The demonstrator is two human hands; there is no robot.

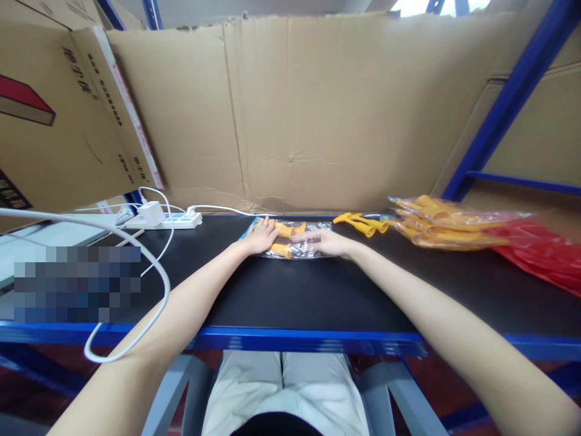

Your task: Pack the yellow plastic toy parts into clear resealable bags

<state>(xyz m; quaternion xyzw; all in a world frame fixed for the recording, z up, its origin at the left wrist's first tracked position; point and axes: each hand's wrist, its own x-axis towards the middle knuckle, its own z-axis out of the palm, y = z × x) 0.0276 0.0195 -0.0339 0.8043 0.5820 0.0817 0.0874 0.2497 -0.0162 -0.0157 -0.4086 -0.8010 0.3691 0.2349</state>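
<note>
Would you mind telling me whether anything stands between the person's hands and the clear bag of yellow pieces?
Nothing visible does: the left hand and right hand both touch the clear bag. A white cable crosses before the left forearm, away from it.

Cardboard barrier (327,115) just beyond hands (260,237)

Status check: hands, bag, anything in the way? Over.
Left hand palm-down on clear bag, left part. Right hand on its right part. Bag lying on black table, yellow pieces inside. White cable crosses left forearm in view, contact unclear.
</note>
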